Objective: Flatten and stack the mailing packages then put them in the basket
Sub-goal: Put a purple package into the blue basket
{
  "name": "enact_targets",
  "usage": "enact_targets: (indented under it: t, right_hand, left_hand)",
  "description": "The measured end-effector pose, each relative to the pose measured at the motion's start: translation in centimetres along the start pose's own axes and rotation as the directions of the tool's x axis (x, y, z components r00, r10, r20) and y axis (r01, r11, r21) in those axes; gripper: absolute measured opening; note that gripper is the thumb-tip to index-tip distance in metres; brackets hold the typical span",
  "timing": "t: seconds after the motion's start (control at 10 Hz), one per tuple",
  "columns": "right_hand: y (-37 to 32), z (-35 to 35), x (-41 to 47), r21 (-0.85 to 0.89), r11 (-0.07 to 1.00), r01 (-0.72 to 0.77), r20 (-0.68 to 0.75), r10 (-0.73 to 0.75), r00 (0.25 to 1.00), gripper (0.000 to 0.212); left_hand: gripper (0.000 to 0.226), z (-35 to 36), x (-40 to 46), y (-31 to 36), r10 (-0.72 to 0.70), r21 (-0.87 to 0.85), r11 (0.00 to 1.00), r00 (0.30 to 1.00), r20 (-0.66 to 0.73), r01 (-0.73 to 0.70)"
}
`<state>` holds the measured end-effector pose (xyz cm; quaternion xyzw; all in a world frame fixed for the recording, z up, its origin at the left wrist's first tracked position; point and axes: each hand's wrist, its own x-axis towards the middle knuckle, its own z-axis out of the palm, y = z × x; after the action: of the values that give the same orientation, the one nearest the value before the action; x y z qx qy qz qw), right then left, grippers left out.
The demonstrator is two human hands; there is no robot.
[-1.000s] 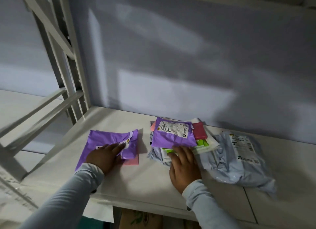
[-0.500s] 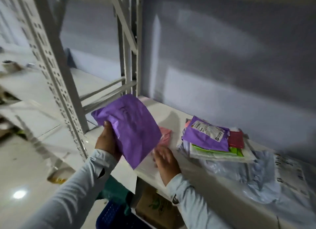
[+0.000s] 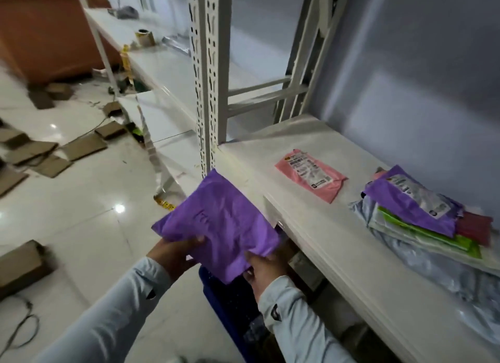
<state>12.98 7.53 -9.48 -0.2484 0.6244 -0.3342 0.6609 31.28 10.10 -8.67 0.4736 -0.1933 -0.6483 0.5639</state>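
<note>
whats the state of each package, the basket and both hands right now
purple package: off the shelf, held in both hands above the basket
left hand: grips its lower left edge
right hand: grips its lower right corner
pink package: flat on the shelf, label up, alone
stack of packages: piled on the shelf
blue basket: under the shelf, contents unclear

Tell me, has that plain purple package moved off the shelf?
Yes. The purple package left the shelf; both hands hold it past the front edge, above the blue basket.

purple mailer [image 3: 219, 224]: crinkled matt plastic (soft sheen) | shelf upright [image 3: 204, 73]: painted perforated metal | floor [image 3: 81, 200]: glossy tile
</note>
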Motion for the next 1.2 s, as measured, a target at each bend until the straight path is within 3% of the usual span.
enact_targets:
  t: [0.1, 0.2, 0.3, 0.4, 0.5, 0.6, 0.7, 0.8, 0.9, 1.0, 1.1, 1.2]
  right_hand:
    - [2.0, 1.6, 1.1, 0.077, 0.946, -0.314, 0.057, 0.31, 0.949, 0.024]
    - [3.3, 3.0, 1.4, 0.275, 0.822, -0.499, 0.365, 0.391, 0.845, 0.062]
    - [5.6, 5.3, 3.7, 0.229, 0.886, -0.403, 0.353, 0.31, 0.883, 0.042]
    - [7.7, 7.9, 4.4, 0.044, 0.881, -0.471, 0.243, 0.448, 0.86, 0.019]
    - [9.6, 9.9, 5.4, 0.116, 0.853, -0.509, 0.121, 0.496, 0.86, 0.017]
    - [10.6, 10.9, 5.7, 0.383, 0.805, -0.453, 0.101, 0.451, 0.887, 0.029]
    - [13.8, 11.5, 7.7, 0.465, 0.759, -0.456, 0.085, 0.474, 0.876, 0.025]
    - [18.0, 10.7, 9.6, 0.325, 0.787, -0.524, 0.024, 0.547, 0.837, 0.03]
    - [21.1, 8.6, 11.3, 0.13, 0.778, -0.615, -0.065, 0.626, 0.777, 0.025]
    - [22.6, 5.5, 12.5, 0.046, 0.721, -0.691, -0.099, 0.692, 0.715, 0.034]
    - [26.6, 2.1, 16.5, 0.054, 0.724, -0.688, -0.241, 0.678, 0.694, 0.043]
    - [29.6, -0.7, 20.1, 0.044, 0.719, -0.693, -0.318, 0.668, 0.673, 0.053]
  left_hand:
    - [0.049, -4.8, 2.1, 0.7, 0.04, 0.264, 0.962, 0.99, 0.134, -0.074]
    - [0.038, -7.2, 3.9, 1.1, -0.231, 0.394, 0.911, 0.944, 0.236, 0.125]
    - [0.064, -8.9, 4.4, 1.9, -0.399, 0.488, 0.848, 0.854, 0.333, 0.206]
    - [0.079, -11.9, 5.9, 0.7, -0.411, 0.454, 0.827, 0.908, 0.085, 0.332]
    - [0.052, -14.5, 7.2, -1.4, -0.21, 0.401, 0.875, 0.96, -0.187, 0.27]
    - [0.041, -15.5, 6.9, -3.5, -0.514, -0.008, 0.847, 0.817, -0.261, 0.531]
    - [0.052, -14.7, 6.8, -6.2, -0.624, -0.01, 0.769, 0.747, -0.228, 0.639]
    - [0.071, -14.2, 7.2, -9.7, -0.514, 0.121, 0.801, 0.778, -0.362, 0.586]
    - [0.085, -16.4, 9.2, -14.0, -0.438, 0.286, 0.765, 0.792, -0.426, 0.577]
    - [0.071, -17.7, 9.5, -15.1, -0.463, 0.306, 0.723, 0.763, -0.451, 0.62]
    - [0.047, -19.4, 12.0, -18.2, -0.474, 0.385, 0.666, 0.762, -0.441, 0.638]
    - [0.036, -20.7, 14.6, -20.9, -0.432, 0.461, 0.656, 0.798, -0.42, 0.598]
